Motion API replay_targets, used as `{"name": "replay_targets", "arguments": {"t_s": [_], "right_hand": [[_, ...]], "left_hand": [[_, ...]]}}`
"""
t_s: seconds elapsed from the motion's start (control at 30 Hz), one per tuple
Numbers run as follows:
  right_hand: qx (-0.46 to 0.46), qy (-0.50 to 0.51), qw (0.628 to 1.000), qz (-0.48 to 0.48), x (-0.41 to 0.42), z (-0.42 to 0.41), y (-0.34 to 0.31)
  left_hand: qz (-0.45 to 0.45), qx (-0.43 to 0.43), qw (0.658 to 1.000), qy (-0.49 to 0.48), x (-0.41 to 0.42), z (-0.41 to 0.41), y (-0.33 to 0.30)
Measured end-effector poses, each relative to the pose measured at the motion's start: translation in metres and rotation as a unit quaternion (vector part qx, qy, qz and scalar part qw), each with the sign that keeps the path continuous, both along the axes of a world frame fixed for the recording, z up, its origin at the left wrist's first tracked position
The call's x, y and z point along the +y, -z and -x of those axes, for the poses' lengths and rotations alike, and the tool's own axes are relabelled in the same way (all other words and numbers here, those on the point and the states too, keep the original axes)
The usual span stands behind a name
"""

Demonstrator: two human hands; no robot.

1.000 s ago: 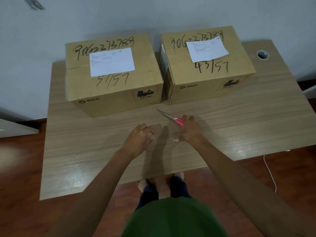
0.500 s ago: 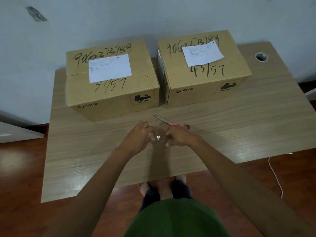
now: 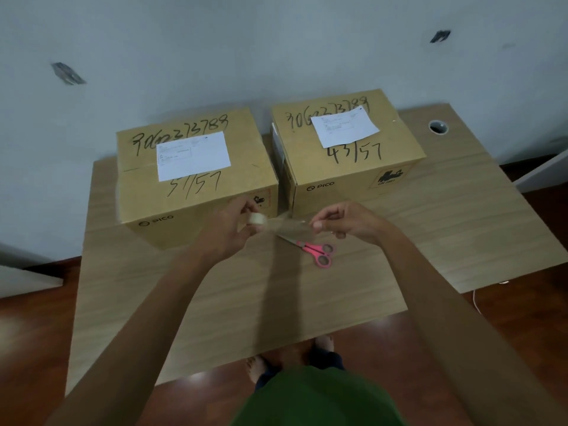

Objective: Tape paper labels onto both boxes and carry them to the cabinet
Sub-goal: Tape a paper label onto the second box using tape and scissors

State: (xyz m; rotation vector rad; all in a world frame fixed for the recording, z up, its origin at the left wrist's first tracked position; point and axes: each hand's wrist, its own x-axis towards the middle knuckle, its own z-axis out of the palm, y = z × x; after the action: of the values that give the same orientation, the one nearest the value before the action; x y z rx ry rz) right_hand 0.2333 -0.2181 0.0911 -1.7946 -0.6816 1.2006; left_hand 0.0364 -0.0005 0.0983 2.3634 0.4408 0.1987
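Two cardboard boxes stand side by side on the desk point(image 3: 461, 216), near the wall. The left box point(image 3: 196, 186) carries a paper label point(image 3: 193, 155) lying on its top face; the right box point(image 3: 347, 155) carries a second label point(image 3: 344, 127) likewise. The left hand point(image 3: 227, 229) is raised above the desk, fingers grasping a small tape roll point(image 3: 257, 218). The right hand point(image 3: 344, 222) pinches the free end of a clear tape strip point(image 3: 285, 227) stretched between both hands. Pink-handled scissors point(image 3: 316, 250) lie on the desk just below the strip.

Dim soft light; wide-angle edge bending; slight blur; faint floor point(image 3: 37, 327) glare.
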Motion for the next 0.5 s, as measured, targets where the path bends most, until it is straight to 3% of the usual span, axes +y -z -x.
{"name": "replay_targets", "arguments": {"t_s": [0.3,0.5], "right_hand": [[0.037,0.136,0.986,-0.085,-0.033,-0.038,-0.04],[-0.006,0.25,0.965,-0.083,-0.035,-0.067,-0.053]], "left_hand": [[0.057,-0.118,0.99,0.056,-0.005,-0.069,-0.047],[0.1,-0.146,0.984,0.007,-0.013,-0.111,-0.059]]}}
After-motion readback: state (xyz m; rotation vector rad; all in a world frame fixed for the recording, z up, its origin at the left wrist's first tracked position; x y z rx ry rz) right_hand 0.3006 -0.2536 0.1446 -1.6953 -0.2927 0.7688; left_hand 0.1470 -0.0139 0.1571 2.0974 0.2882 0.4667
